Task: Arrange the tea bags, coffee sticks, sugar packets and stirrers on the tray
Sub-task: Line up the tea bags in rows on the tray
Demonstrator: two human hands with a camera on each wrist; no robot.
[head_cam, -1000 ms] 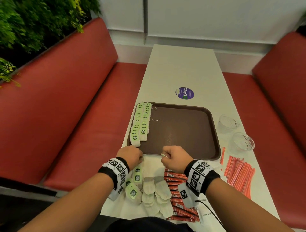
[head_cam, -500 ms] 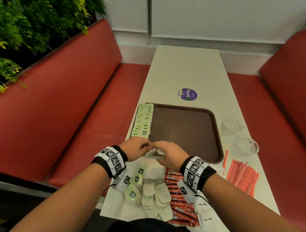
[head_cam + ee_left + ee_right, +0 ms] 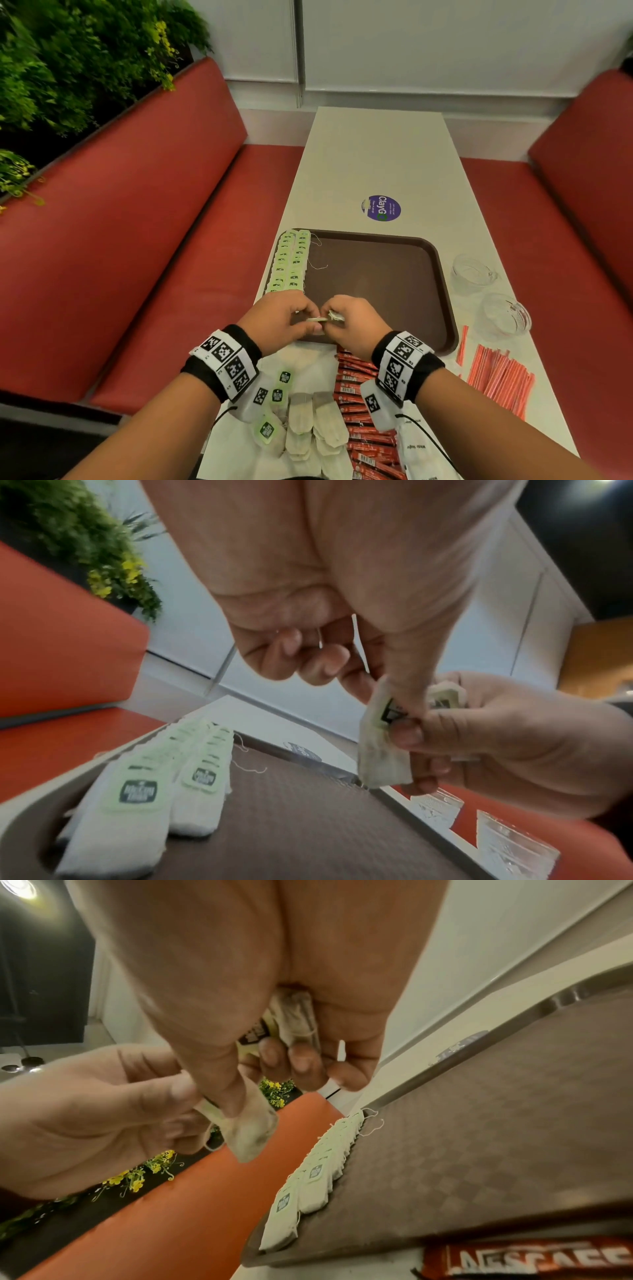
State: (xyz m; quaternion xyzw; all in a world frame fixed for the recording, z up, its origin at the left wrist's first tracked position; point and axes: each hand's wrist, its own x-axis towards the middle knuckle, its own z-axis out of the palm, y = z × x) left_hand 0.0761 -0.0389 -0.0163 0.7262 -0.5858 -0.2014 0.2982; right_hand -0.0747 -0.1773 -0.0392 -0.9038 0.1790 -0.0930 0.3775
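Observation:
Both hands meet just above the near edge of the brown tray (image 3: pixel 394 274). My left hand (image 3: pixel 308 318) and right hand (image 3: pixel 334 320) pinch one pale tea bag (image 3: pixel 320 319) between them. In the left wrist view that tea bag (image 3: pixel 380 756) hangs from my left thumb, with the right hand's fingers (image 3: pixel 411 734) on it. The right hand (image 3: pixel 236 1104) also grips a second tea bag (image 3: pixel 294 1020) in its curled fingers. Two rows of green-tagged tea bags (image 3: pixel 291 263) lie along the tray's left side.
Loose tea bags (image 3: pixel 308 421), red coffee sticks (image 3: pixel 363 404) and white sugar packets (image 3: pixel 421 455) lie on the table under my wrists. Orange stirrers (image 3: pixel 496 380) and two glass cups (image 3: pixel 472 272) (image 3: pixel 507 315) sit right of the tray. Red benches flank the table.
My hands, apart at the tray's near edge a second ago, have come together and lifted slightly. Both now pinch the same tea bag.

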